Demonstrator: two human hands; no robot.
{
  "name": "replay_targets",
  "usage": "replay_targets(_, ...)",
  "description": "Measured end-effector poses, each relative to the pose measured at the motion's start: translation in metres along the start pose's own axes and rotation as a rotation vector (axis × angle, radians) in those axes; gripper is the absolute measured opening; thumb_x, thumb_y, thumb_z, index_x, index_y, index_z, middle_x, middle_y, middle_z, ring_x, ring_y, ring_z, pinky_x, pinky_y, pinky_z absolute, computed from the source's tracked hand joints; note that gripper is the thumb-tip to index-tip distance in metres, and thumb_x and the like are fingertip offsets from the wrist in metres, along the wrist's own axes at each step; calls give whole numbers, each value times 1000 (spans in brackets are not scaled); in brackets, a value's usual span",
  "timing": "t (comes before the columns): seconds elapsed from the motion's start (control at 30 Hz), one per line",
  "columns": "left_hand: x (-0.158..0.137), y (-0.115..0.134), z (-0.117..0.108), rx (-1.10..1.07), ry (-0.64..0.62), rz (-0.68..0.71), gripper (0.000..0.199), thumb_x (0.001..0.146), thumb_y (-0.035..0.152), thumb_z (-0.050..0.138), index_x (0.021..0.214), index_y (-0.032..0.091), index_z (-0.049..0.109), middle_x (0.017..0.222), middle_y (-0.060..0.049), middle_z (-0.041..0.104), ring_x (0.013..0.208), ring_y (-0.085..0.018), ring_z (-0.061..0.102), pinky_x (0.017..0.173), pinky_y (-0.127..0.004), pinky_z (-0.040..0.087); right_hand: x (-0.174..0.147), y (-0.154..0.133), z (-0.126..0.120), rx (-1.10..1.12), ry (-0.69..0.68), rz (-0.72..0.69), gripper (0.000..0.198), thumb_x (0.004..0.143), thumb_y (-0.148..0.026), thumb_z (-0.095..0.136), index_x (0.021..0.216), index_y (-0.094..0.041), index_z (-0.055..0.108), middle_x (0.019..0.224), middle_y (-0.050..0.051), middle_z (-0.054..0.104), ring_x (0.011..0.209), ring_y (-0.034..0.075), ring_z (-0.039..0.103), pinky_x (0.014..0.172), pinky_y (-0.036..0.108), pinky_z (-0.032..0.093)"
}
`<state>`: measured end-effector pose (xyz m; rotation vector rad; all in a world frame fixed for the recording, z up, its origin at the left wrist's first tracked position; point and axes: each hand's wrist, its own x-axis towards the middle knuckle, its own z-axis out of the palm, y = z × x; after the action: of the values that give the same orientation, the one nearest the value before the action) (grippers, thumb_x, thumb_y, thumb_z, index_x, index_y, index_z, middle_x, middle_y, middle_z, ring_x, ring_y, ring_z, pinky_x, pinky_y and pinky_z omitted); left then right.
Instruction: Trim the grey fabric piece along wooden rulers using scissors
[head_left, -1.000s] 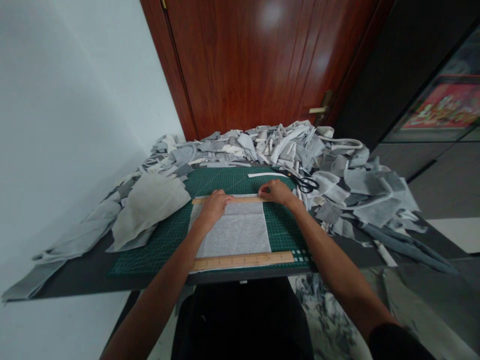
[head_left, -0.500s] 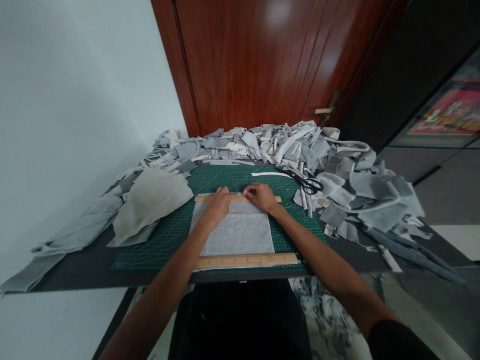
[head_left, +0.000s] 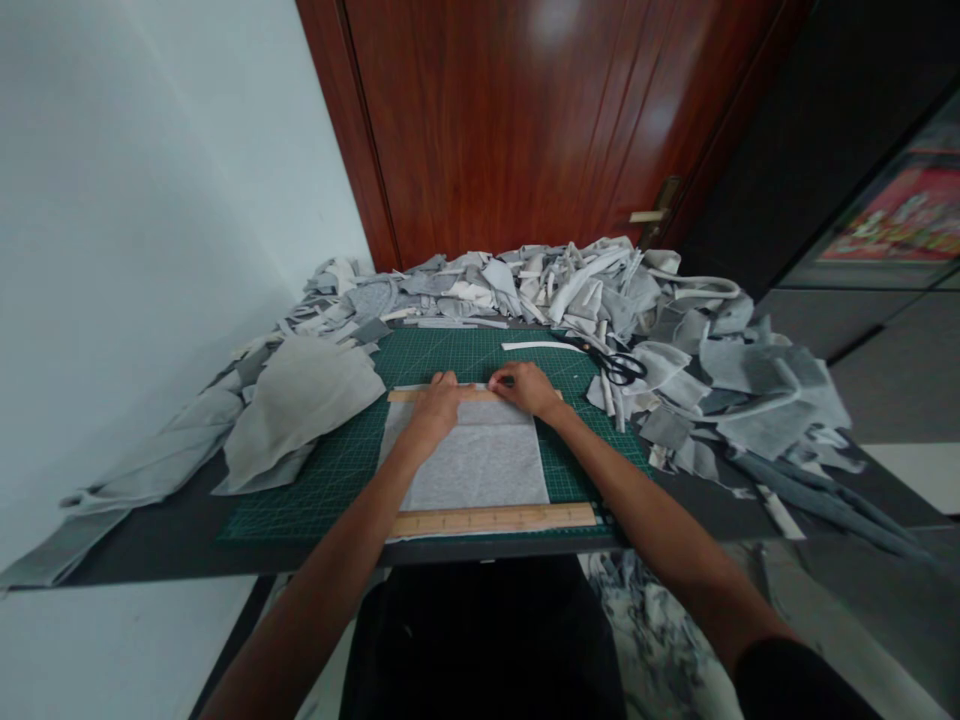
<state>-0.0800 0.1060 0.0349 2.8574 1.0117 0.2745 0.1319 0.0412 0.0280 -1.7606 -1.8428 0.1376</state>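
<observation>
A light grey piece of fabric (head_left: 480, 465) lies flat on a green cutting mat (head_left: 341, 485). Across its far end rests a narrow wooden ruler (head_left: 480, 396), and a wider wooden ruler (head_left: 495, 520) lies along its near edge. My left hand (head_left: 439, 402) presses down on the far ruler, fingers stretched forward and thumb pointing right. Just to its right, my right hand (head_left: 527, 388) is closed in a pinch at the fabric's far edge, beside the ruler. The fingertips partly hide what is pinched.
Heaps of grey and white fabric scraps (head_left: 495, 285) line the back and both sides of the table. Black-handled scissors (head_left: 622, 368) and a white strip (head_left: 541, 346) lie beyond my right hand. A larger fabric piece (head_left: 296, 405) sits left. A wooden door (head_left: 517, 130) stands behind.
Almost nothing differs. My right hand's fingers have shifted very slightly at the fabric's far edge; the left hand stays on the ruler.
</observation>
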Motion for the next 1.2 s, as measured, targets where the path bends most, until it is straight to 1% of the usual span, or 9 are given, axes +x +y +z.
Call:
replay_targets(0.17,0,5,-4,80,-30,-27,48,101,7,41,137,27,65,111,-10,58,109,-25,53,87,-32,48,-5,19,-19,-23,-49,-15,12,88,-19,71,89,-24,82,98,2,80,89,17,73,81,23,49)
replay_targets(0.33,-1,5,-3,83,-23,-32,44,101,8,42,131,25,70,111,-11,59,109,-25,53,86,-33,48,-10,39,-35,-44,-90,-50,13,88,-19,71,88,-22,83,92,3,81,85,17,73,78,22,48)
replay_targets(0.5,-3,5,-4,48,-9,-16,43,101,9,42,130,24,71,110,-11,59,110,-25,53,86,-32,48,-14,56,-46,-69,-116,-39,12,87,-23,71,88,-23,83,91,3,81,84,17,73,78,22,48)
replay_targets(0.67,-2,3,-4,60,4,4,43,100,9,44,130,23,70,108,-11,60,108,-24,54,87,-31,48,-16,60,-53,-127,-155,-12,13,86,-25,71,89,-23,83,90,3,81,83,17,72,75,22,47)
replay_targets(0.8,0,-1,0,37,8,21,44,98,8,46,129,24,71,108,-10,61,107,-24,55,89,-31,49,-19,60,-59,-191,-172,27,13,85,-24,70,88,-22,83,89,3,80,80,17,71,70,23,45)
replay_targets(0.9,1,-6,3,8,35,37,43,98,10,49,132,26,70,108,-9,63,109,-24,56,92,-32,50,-21,62,-64,-171,-141,51,11,86,-24,70,86,-22,81,86,4,79,78,17,69,68,23,44)
replay_targets(1.0,3,-14,5,-34,71,50,45,97,11,52,138,23,65,112,-9,66,112,-24,58,100,-35,48,-20,57,-60,-57,-32,37,12,88,-26,69,87,-20,79,85,4,78,75,15,67,69,23,44)
replay_targets(1.1,5,-25,7,-123,72,46,45,98,11,50,141,19,63,114,-10,70,112,-23,61,104,-37,48,-16,40,-42,115,53,-12,15,91,-27,66,88,-18,77,86,4,78,69,13,62,68,23,43)
replay_targets(1.2,6,-33,10,-236,92,23,46,96,10,55,141,18,61,119,-8,74,115,-22,63,107,-37,47,-13,18,-17,238,17,-77,14,92,-26,66,92,-17,76,88,3,77,67,12,59,67,22,42)
